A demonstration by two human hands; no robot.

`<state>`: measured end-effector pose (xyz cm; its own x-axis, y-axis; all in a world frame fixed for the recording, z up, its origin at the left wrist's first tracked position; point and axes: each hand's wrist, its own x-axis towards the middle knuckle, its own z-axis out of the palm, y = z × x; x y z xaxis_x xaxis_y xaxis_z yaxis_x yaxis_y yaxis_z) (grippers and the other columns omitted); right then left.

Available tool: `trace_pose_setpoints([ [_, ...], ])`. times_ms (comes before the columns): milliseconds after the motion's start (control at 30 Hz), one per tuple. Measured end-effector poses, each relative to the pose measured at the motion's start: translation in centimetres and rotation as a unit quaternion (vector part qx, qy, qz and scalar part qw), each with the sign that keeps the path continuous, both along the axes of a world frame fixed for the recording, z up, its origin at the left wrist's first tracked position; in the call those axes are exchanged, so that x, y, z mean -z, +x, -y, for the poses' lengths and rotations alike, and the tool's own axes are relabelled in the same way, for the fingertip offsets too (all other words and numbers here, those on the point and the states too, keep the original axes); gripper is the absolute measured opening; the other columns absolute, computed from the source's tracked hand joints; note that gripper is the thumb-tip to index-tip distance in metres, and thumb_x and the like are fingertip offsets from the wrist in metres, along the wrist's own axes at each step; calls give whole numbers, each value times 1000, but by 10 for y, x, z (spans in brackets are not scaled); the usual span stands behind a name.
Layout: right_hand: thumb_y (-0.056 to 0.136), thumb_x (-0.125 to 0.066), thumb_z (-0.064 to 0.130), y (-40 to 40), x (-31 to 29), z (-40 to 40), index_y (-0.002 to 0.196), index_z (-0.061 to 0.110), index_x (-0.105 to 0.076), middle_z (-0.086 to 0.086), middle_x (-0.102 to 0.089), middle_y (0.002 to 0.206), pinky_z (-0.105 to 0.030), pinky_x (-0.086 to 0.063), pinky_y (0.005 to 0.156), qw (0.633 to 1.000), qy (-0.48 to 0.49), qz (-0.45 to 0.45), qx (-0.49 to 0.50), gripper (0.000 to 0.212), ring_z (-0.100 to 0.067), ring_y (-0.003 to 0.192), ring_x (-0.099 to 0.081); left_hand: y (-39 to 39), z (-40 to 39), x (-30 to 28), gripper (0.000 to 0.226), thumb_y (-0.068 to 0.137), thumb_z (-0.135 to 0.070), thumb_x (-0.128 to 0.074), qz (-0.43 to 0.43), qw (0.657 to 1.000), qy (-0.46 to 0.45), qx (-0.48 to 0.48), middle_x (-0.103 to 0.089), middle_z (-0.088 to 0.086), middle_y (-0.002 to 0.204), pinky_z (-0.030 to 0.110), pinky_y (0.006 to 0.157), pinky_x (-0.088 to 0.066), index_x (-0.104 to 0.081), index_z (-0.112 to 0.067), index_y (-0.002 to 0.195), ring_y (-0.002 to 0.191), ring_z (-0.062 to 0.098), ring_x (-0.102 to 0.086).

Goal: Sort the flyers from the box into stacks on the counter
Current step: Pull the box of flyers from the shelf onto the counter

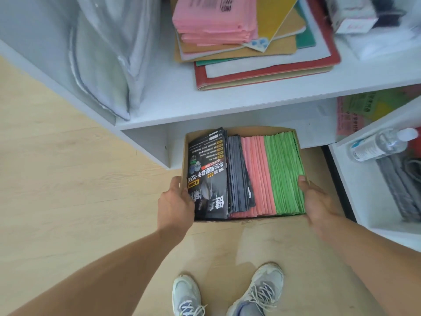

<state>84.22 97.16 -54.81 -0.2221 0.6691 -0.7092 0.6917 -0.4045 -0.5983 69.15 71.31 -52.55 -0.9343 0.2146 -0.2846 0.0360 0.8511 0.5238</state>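
My left hand (176,201) grips box (241,130) left wall, my right hand (319,201) its right wall. In box: black flyers (208,174) leftmost, pink flyers (257,176) middle, green flyers (284,172) rightmost. Box half under white shelf (227,106).

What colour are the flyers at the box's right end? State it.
Green, standing beside the pink ones; the head view shows it.

The white shelf (227,110) hides the cardboard box's (239,130) far end, both hands' fingers curl out of sight around its sides, and the pink stack (211,21) runs off the top edge.
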Motion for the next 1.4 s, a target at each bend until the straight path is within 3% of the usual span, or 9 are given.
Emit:
trace_pose_setpoints([
  [133,105,-49,47,40,-86,33,149,20,-50,-2,-49,154,-37,-30,119,999,-1,11,43,52,-26,143,-43,19,18,-64,22,95,-4,-46,-5,999,-3,46,-64,13,67,35,53,-28,-54,-16,112,58,30,-46],
  [333,102,-45,57,126,-236,94,147,20,-53,-4,-54,148,-44,-33,119,990,-4,30,139,59,-31,136,-49,57,37,-195,28,94,-4,-48,5,989,26,146,-67,22,73,40,57,-38,-52,-17,118,71,47,-60],
  [500,106,-44,46,209,-352,149,147,19,-54,-5,-58,145,-34,-37,111,981,22,18,194,51,-28,127,-53,111,46,-308,40,93,1,-50,-1,969,81,231,-72,19,91,34,66,-37,-52,-18,128,81,45,-63],
  [600,109,-39,43,262,-410,177,152,14,-46,-12,-52,150,-40,-35,112,973,39,33,225,52,-33,136,-47,157,52,-373,42,93,3,-50,-6,953,120,278,-72,15,106,29,73,-39,-52,-14,131,94,39,-63],
  [667,109,-37,43,300,-438,194,151,12,-46,-15,-53,148,-40,-40,107,966,57,52,248,53,-34,130,-51,189,52,-412,47,94,4,-50,7,944,128,305,-70,17,115,23,73,-32,-50,-11,138,101,39,-62],
  [833,106,-44,49,389,-494,242,148,19,-52,-11,-54,149,-46,-37,114,932,73,39,353,53,-35,137,-48,264,57,-468,69,95,-4,-49,18,916,100,389,-69,7,120,31,81,-44,-31,-33,155,107,33,-62],
  [1000,104,-49,47,476,-540,284,144,20,-58,-2,-58,145,-47,-39,116,897,84,-12,434,49,-30,134,-53,333,46,-503,78,93,-6,-51,2,882,114,458,-73,6,104,36,72,-55,-26,-47,154,81,28,-63],
  [1133,103,-46,56,553,-576,301,146,33,-53,1,-52,151,-52,-40,113,872,83,-18,481,50,-32,138,-48,404,30,-528,74,98,-12,-50,4,855,113,506,-67,3,76,32,54,-47,-23,-54,152,63,23,-60],
  [1400,103,-50,50,724,-628,303,149,28,-50,5,-49,153,-49,-37,116,834,93,-41,543,50,-30,140,-46,579,3,-564,70,97,-10,-51,7,831,154,535,-52,1,63,33,63,-43,-31,-50,151,64,26,-52],
])
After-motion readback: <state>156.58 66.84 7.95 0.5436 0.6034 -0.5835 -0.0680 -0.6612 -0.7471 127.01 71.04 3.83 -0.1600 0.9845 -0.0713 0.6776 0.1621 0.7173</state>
